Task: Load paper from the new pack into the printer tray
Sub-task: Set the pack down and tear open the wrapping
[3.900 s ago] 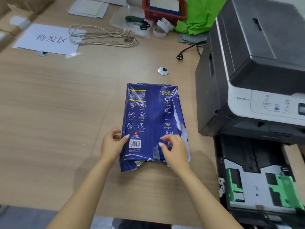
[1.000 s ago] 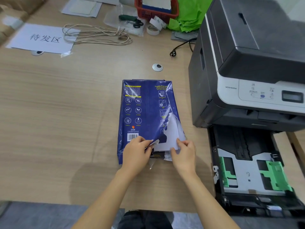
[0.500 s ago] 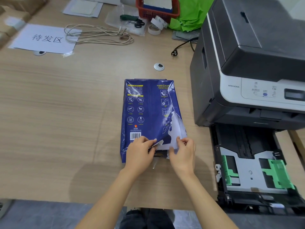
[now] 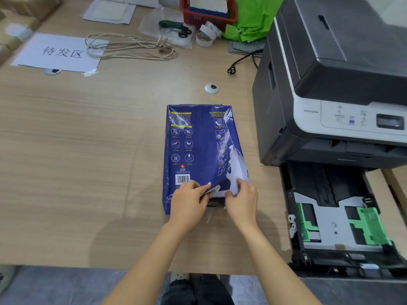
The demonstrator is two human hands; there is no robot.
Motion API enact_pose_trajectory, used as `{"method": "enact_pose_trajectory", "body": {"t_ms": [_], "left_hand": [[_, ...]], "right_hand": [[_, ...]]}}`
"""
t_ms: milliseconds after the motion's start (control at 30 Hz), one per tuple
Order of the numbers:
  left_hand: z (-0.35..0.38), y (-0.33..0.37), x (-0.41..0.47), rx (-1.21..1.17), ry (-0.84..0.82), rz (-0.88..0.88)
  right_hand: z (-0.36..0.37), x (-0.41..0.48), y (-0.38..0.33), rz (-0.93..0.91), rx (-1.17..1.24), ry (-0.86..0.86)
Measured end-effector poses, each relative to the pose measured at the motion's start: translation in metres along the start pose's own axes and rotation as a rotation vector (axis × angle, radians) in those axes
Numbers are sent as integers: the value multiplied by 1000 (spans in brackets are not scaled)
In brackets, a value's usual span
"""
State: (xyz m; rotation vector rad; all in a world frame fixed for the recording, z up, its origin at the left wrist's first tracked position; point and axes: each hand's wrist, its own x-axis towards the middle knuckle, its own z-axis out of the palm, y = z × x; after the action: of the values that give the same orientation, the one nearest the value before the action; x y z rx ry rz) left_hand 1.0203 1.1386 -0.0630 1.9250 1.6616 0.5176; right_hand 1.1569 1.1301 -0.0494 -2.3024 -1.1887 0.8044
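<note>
A dark blue paper pack (image 4: 196, 146) lies flat on the wooden table, its wrapper torn along the right side so white paper (image 4: 236, 168) shows. My left hand (image 4: 189, 201) pinches a torn wrapper flap at the pack's near end. My right hand (image 4: 242, 200) grips the torn wrapper edge at the near right corner. The grey and black printer (image 4: 330, 84) stands to the right. Its paper tray (image 4: 339, 225) is pulled out in front, with green guides and no paper in it.
Behind the pack sit a round cable grommet (image 4: 211, 88), a black plug (image 4: 231, 70), coiled beige cord (image 4: 130, 46), a labelled white sheet (image 4: 59, 52), scissors (image 4: 176, 29), tape rolls (image 4: 206, 36), a red basket (image 4: 207, 9) and green bag (image 4: 253, 18). The table edge runs near my body.
Since the earliest frame both hands have moved onto the pack's near end and the tear on its right side has widened, baring white paper. Over the last second the hands hardly shift.
</note>
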Motion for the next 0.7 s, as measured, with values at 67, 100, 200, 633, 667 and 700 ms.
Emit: {"method": "enact_pose_trajectory", "body": {"t_ms": [67,100,200,633,667,700], "left_hand": [[0,0,0,1,-1,3],[0,-1,0,3,0,5],[1,-2,0,-2,1,6],[-3,-8,-3,-26,-17,17],[-4,-9,-5,-45,-3,6],[-6,-10,-6,-83,23,-20]], "right_hand": [[1,1,-1,20,22,4],[1,2,-2,38,24,10],[2,3,-3,69,10,35],[-2,9,-2,124,193,-41],[-7,7,0,130,277,-30],[-12,5,1,147,394,-35]]}}
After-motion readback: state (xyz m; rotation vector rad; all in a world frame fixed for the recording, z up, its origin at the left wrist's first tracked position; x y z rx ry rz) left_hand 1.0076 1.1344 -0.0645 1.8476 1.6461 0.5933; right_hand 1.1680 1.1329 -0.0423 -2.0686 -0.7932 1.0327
